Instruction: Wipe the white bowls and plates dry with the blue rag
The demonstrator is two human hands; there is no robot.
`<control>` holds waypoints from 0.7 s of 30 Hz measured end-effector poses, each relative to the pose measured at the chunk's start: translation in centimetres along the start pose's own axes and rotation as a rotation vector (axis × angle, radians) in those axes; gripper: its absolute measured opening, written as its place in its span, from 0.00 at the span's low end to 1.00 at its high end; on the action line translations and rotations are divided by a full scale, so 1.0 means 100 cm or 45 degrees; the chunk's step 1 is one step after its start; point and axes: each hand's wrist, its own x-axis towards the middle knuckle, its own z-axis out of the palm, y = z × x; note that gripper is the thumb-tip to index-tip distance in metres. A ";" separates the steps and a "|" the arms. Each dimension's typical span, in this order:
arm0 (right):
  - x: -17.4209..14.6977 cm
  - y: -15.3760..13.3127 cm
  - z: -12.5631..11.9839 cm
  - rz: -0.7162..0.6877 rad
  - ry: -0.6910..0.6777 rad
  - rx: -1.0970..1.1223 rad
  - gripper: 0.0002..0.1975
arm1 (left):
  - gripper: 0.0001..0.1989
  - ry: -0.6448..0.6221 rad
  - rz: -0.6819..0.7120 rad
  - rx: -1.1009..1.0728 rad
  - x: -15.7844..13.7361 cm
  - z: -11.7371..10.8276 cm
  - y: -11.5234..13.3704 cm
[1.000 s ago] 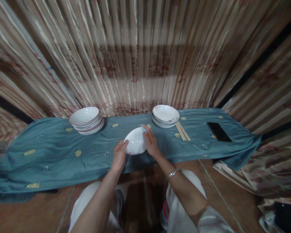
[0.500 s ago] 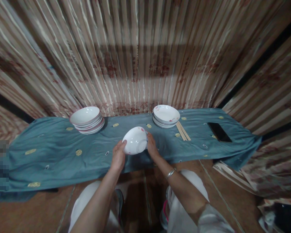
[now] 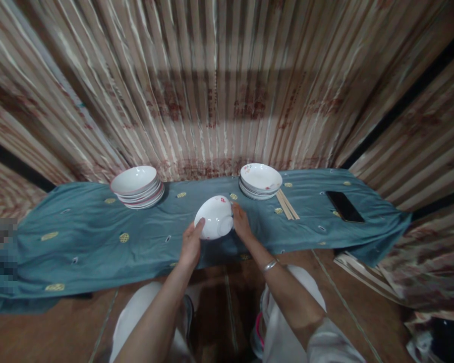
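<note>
A white bowl (image 3: 213,218) with small red flower prints is held tilted above the front middle of the cloth, its outside and foot ring turned toward me. My left hand (image 3: 191,244) grips its left side, thumb lying on the outer wall and the other fingers hidden behind. At the right, my right hand (image 3: 241,222) is closed on the bowl near the foot ring; its fingertips are partly hidden. Beyond the bowl on the right stands a stack of white floral plates (image 3: 261,177). Farther left is a stack of white bowls (image 3: 134,181) with reddish rims.
A blue-green cloth (image 3: 98,242) with yellow prints covers the long, narrow table. Wooden chopsticks (image 3: 287,205) lie beside the plate stack, and a black phone (image 3: 344,206) rests farther right. Striped curtains (image 3: 219,101) hang close behind and at both sides.
Both hands have shifted slightly right with the bowl. It has turned a little, so its foot ring shows more. The stacks, chopsticks and phone stay in place.
</note>
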 end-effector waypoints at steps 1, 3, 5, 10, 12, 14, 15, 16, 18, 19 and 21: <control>0.003 -0.002 -0.003 -0.027 0.006 -0.011 0.22 | 0.27 -0.006 -0.008 0.002 0.000 0.001 -0.002; 0.009 -0.004 -0.010 -0.079 0.018 -0.031 0.21 | 0.28 -0.042 -0.023 0.009 0.001 0.003 -0.006; 0.013 -0.007 -0.017 -0.114 0.016 -0.054 0.21 | 0.28 -0.082 -0.040 0.033 0.001 0.005 -0.009; 0.020 -0.016 -0.032 -0.143 0.007 -0.167 0.23 | 0.26 -0.172 -0.059 0.150 0.001 0.005 -0.011; 0.020 -0.021 -0.036 -0.176 0.017 -0.205 0.24 | 0.24 -0.199 -0.039 0.188 0.002 0.004 -0.012; 0.019 -0.026 -0.039 -0.225 0.004 -0.245 0.24 | 0.22 -0.232 0.009 0.217 0.004 0.003 -0.012; 0.018 -0.028 -0.039 -0.251 -0.008 -0.273 0.24 | 0.21 -0.246 0.046 0.227 0.006 0.002 -0.011; 0.017 -0.030 -0.039 -0.277 -0.020 -0.302 0.24 | 0.21 -0.257 0.086 0.236 0.007 0.002 -0.011; 0.014 -0.034 -0.038 -0.331 -0.032 -0.356 0.25 | 0.24 -0.264 0.167 0.260 0.011 0.001 -0.009; 0.012 -0.035 -0.037 -0.360 -0.033 -0.374 0.25 | 0.25 -0.258 0.201 0.278 0.012 0.000 -0.007; 0.008 -0.039 -0.035 -0.422 -0.038 -0.393 0.24 | 0.28 -0.240 0.248 0.323 0.015 0.000 -0.004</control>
